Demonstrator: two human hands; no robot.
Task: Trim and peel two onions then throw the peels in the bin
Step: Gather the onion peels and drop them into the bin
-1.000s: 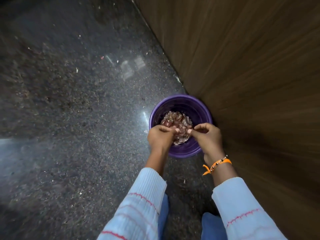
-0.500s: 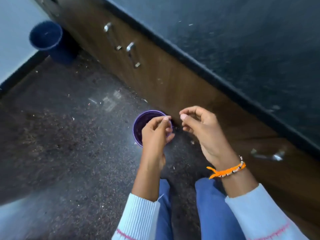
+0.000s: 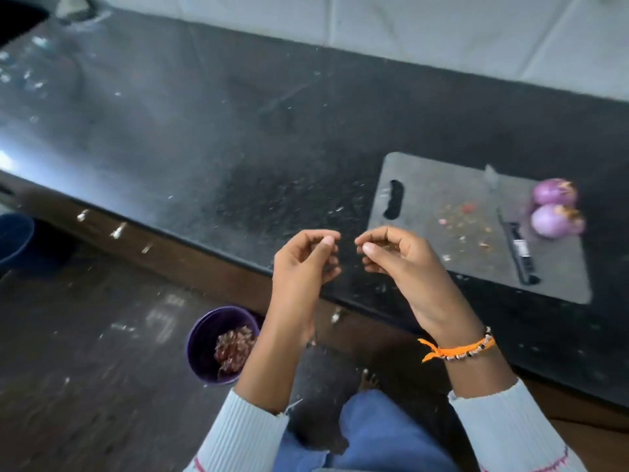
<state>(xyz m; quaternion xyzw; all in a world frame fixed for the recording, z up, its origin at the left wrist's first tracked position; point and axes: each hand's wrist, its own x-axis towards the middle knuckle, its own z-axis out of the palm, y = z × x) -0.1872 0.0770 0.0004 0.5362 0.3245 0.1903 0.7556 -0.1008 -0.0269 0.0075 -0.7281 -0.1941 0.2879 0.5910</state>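
Purple, peeled and glossy, the two onions (image 3: 554,207) sit touching each other at the board's (image 3: 452,185) far right edge, the knife (image 3: 519,247) just beside them with its long axis running toward the person. The peels (image 3: 235,347) lie in the bin (image 3: 204,338) on the floor, down to the left. Both hands hover between: the right hand (image 3: 391,257) is nearer the onions, the left hand (image 3: 306,264) nearer the bin. Each has fingers curled, thumb to fingertips; I see nothing held. A second ago they were down over the bin; now they are up at the counter (image 3: 204,137).
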